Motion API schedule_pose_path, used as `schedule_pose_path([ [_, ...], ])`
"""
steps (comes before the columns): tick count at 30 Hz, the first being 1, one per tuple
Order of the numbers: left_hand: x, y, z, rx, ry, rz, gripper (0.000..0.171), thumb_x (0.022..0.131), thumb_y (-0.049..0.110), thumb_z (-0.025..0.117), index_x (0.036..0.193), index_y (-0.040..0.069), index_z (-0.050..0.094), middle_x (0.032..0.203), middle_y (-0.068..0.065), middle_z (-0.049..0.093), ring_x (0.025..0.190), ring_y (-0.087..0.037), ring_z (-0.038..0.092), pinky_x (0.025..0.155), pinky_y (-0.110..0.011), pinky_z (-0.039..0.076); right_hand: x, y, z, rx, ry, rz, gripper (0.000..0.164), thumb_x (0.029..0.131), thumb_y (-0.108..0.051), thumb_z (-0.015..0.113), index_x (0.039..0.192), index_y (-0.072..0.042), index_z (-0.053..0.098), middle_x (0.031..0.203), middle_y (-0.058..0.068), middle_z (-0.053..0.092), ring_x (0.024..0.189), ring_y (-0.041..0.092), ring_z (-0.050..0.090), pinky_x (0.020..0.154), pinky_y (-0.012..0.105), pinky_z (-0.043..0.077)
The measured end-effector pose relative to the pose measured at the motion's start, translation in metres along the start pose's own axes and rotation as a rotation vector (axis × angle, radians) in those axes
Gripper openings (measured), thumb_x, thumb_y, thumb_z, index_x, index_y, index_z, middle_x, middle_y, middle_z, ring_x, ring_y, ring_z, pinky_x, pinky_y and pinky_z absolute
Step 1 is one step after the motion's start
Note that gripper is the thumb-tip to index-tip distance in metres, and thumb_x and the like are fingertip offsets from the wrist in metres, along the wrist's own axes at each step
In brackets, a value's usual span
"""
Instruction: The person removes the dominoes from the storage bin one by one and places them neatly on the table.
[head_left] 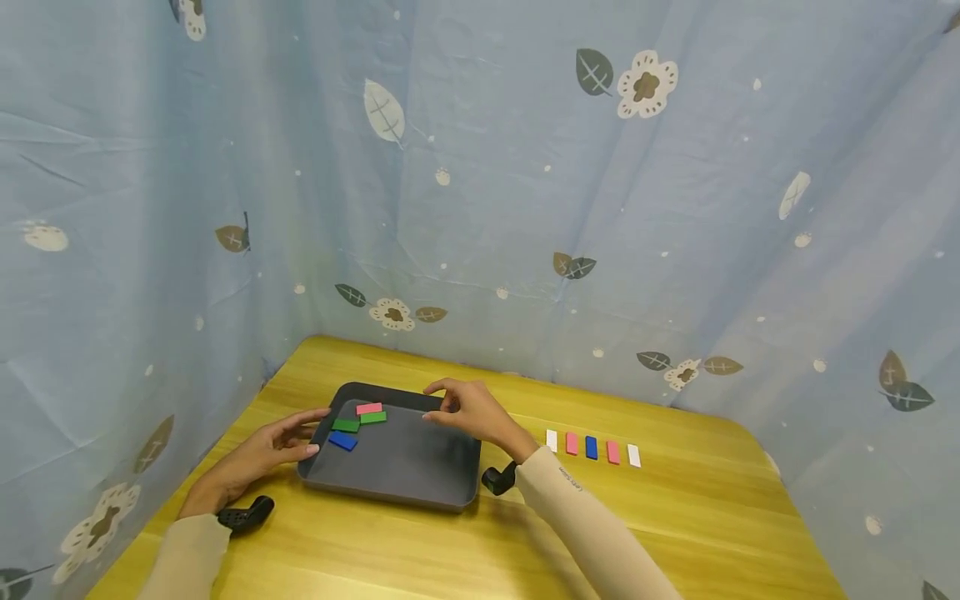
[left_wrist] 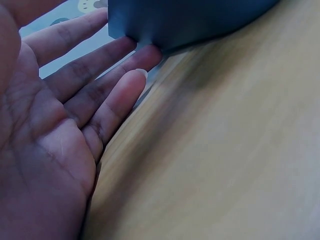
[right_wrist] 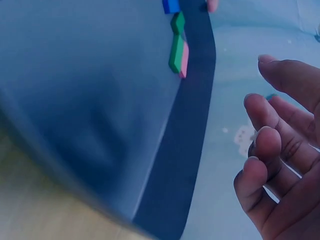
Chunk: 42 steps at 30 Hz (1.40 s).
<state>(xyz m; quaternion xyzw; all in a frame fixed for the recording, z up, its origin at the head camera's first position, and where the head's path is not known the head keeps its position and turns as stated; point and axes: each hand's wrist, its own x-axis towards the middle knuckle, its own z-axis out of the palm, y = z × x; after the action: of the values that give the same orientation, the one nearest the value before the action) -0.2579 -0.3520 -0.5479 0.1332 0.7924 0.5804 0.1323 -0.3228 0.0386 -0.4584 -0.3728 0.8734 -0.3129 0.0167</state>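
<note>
A dark grey rectangular tray (head_left: 405,458) sits on the table, with small flat blocks at its left end: a pink block (head_left: 369,409), two green ones, including the green block (head_left: 372,418), and a blue block (head_left: 343,441). My left hand (head_left: 262,450) is at the tray's left side, its fairly straight fingertips right at the outer wall (left_wrist: 200,20). Above the tray's far right part is my right hand (head_left: 472,410), fingers loosely bent with nothing between them. In the right wrist view, that hand (right_wrist: 285,145) appears apart from the tray's wall (right_wrist: 187,150).
Right of the tray, a row of several small blocks lies on the yellow wood-grain table (head_left: 675,517), among them a white block (head_left: 551,441), a pink block (head_left: 572,443) and a blue block (head_left: 592,448). A patterned light-blue curtain (head_left: 487,208) hangs behind and beside the table.
</note>
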Motion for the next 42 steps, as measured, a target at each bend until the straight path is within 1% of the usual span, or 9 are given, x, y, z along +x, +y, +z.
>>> schedule_pose_path([
  [3, 0.001, 0.0, 0.002, -0.026, -0.002, -0.01, 0.061, 0.105, 0.025, 0.063, 0.16, 0.028, 0.038, 0.158, -0.014, 0.039, 0.139, -0.038, 0.042, 0.103, -0.052, 0.046, 0.007, -0.004, 0.008, 0.016, -0.03, -0.007, 0.043, 0.095, -0.035, 0.077, 0.132, -0.016, 0.068, 0.078, -0.012, 0.065, 0.064, 0.004, 0.059, 0.063, 0.022, 0.049],
  [8, -0.001, 0.0, 0.002, -0.042, 0.006, -0.007, 0.061, 0.105, 0.023, 0.063, 0.16, 0.027, 0.038, 0.158, -0.014, 0.039, 0.14, -0.041, 0.04, 0.104, -0.055, 0.044, 0.02, -0.012, 0.02, 0.055, -0.084, -0.037, 0.043, 0.094, -0.032, 0.078, 0.133, -0.016, 0.067, 0.081, -0.012, 0.065, 0.069, 0.002, 0.061, 0.07, 0.021, 0.052],
  [14, -0.003, 0.0, 0.002, -0.028, 0.011, -0.012, 0.062, 0.105, 0.025, 0.064, 0.161, 0.025, 0.037, 0.159, -0.016, 0.037, 0.14, -0.043, 0.04, 0.105, -0.058, 0.043, 0.034, -0.019, 0.037, 0.032, -0.17, -0.051, 0.048, 0.096, -0.035, 0.075, 0.138, -0.016, 0.065, 0.083, -0.015, 0.065, 0.077, -0.002, 0.061, 0.079, 0.019, 0.051],
  [17, -0.003, 0.0, 0.002, -0.021, 0.003, -0.003, 0.062, 0.105, 0.025, 0.063, 0.161, 0.023, 0.037, 0.159, -0.019, 0.036, 0.139, -0.045, 0.039, 0.104, -0.06, 0.043, 0.039, -0.019, 0.046, 0.03, -0.212, -0.059, 0.05, 0.096, -0.035, 0.075, 0.141, -0.014, 0.063, 0.084, -0.015, 0.066, 0.073, 0.001, 0.062, 0.072, 0.018, 0.051],
  [21, -0.002, 0.0, 0.003, -0.026, -0.005, -0.001, 0.062, 0.105, 0.025, 0.063, 0.161, 0.024, 0.037, 0.159, -0.019, 0.036, 0.14, -0.046, 0.039, 0.104, -0.06, 0.043, 0.044, -0.018, 0.057, 0.057, -0.248, -0.074, 0.052, 0.096, -0.03, 0.076, 0.143, -0.014, 0.061, 0.087, -0.012, 0.068, 0.066, 0.007, 0.064, 0.063, 0.02, 0.05],
  [25, -0.002, -0.001, 0.002, -0.023, -0.007, -0.003, 0.062, 0.105, 0.026, 0.063, 0.161, 0.025, 0.036, 0.16, -0.018, 0.035, 0.141, -0.045, 0.038, 0.105, -0.06, 0.042, 0.05, -0.017, 0.067, 0.044, -0.266, -0.093, 0.052, 0.097, -0.028, 0.075, 0.145, -0.016, 0.06, 0.088, -0.012, 0.068, 0.067, 0.002, 0.063, 0.063, 0.018, 0.05],
  [28, -0.001, -0.002, 0.0, -0.032, -0.003, -0.021, 0.062, 0.104, 0.027, 0.064, 0.161, 0.027, 0.037, 0.161, -0.015, 0.035, 0.142, -0.043, 0.036, 0.107, -0.061, 0.04, 0.055, -0.017, 0.074, 0.024, -0.29, -0.101, 0.051, 0.097, -0.028, 0.075, 0.144, -0.016, 0.06, 0.086, -0.013, 0.068, 0.068, -0.001, 0.061, 0.063, 0.018, 0.049],
  [33, -0.001, -0.002, -0.001, -0.047, -0.008, -0.027, 0.062, 0.105, 0.026, 0.064, 0.161, 0.03, 0.037, 0.161, -0.012, 0.035, 0.144, -0.043, 0.035, 0.107, -0.061, 0.04, 0.061, -0.021, 0.084, 0.021, -0.332, -0.089, 0.05, 0.094, -0.028, 0.078, 0.141, -0.017, 0.063, 0.081, -0.015, 0.068, 0.066, 0.0, 0.062, 0.063, 0.017, 0.049],
  [42, -0.001, 0.002, 0.0, -0.048, -0.004, -0.025, 0.062, 0.103, 0.027, 0.066, 0.159, 0.032, 0.039, 0.161, -0.009, 0.036, 0.145, -0.042, 0.034, 0.107, -0.06, 0.04, 0.067, -0.022, 0.096, -0.017, -0.327, -0.058, 0.05, 0.093, -0.029, 0.08, 0.139, -0.017, 0.066, 0.077, -0.015, 0.067, 0.064, -0.001, 0.061, 0.06, 0.017, 0.048],
])
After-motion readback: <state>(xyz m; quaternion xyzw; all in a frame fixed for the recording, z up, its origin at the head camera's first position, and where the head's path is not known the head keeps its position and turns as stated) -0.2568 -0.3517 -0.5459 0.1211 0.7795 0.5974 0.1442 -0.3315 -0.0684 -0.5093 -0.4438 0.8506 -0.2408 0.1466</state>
